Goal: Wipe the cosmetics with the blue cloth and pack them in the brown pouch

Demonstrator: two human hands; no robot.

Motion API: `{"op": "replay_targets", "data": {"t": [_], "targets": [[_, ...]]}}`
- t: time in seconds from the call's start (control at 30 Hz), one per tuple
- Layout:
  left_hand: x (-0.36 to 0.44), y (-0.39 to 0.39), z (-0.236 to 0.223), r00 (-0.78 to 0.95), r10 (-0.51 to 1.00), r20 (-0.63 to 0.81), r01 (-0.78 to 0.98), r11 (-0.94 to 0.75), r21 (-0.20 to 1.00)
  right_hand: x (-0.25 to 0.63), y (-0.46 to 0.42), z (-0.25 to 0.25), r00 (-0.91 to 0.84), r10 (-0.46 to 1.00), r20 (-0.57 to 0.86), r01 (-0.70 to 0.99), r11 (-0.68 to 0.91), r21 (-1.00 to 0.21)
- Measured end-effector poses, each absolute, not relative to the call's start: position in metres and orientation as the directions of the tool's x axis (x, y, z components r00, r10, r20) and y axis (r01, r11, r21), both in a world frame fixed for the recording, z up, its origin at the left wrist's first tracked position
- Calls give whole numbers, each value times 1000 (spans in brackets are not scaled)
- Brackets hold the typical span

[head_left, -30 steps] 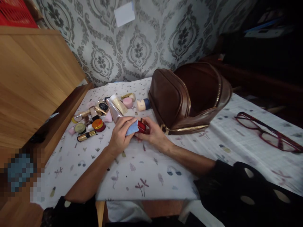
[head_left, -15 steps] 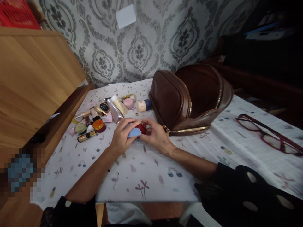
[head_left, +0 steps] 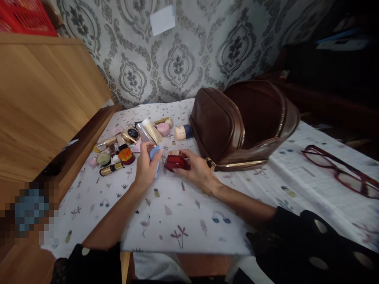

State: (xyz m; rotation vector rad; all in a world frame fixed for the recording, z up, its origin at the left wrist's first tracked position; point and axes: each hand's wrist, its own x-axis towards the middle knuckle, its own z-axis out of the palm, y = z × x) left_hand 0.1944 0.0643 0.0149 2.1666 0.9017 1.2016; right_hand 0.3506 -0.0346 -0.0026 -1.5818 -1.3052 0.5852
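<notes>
Blue cloth (head_left: 155, 151) has left the jar (head_left: 175, 161) (glossy red).

Place: home, likely (exact room can't tell)
Wall: pale, grey damask pattern (head_left: 179, 65), far side
Table cover: white cloth (head_left: 166, 221), flamingo/pineapple print
Furniture: light wood panel (head_left: 44, 98), left
Personal items: cosmetics (head_left: 127, 154), brown bag (head_left: 214, 126), red-framed glasses (head_left: 349, 179), right
Storage: red plastic basket (head_left: 31, 17), far left

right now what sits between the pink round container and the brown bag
A cream jar with a navy lid, lying on its side between the pink container and the bag, as the head view shows.
</notes>
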Motion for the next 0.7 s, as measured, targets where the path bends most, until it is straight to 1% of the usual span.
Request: {"op": "replay_targets", "data": {"t": [0.1,0.17,0.23,0.3,0.43,0.53,0.63,0.7], "targets": [[194,64,15,356,789,501,367,-611,701,348,-35,-1,316,925,213,485,35,-874],[195,62,15,378,774,507,390,-630,671,346,-36,0,319,926,203,505,15,-863],[195,60,15,438,726,530,377,-683,625,345,-38,1,310,930,196,514,9,-858],[194,58,16,495,661,565,334,-744,578,345,-39,1,293,930,222,527,37,-849],[193,57,19,578,477,662,226,-873,432,352,-38,1,281,885,372,604,138,-785],[193,56,19,640,354,682,181,-932,313,359,-36,1,281,854,437,643,170,-746],[192,58,15,677,311,667,190,-949,251,363,-34,1,279,854,440,665,159,-730],[192,62,12,685,320,655,199,-946,255,364,-33,1,259,859,441,680,163,-715]]}}
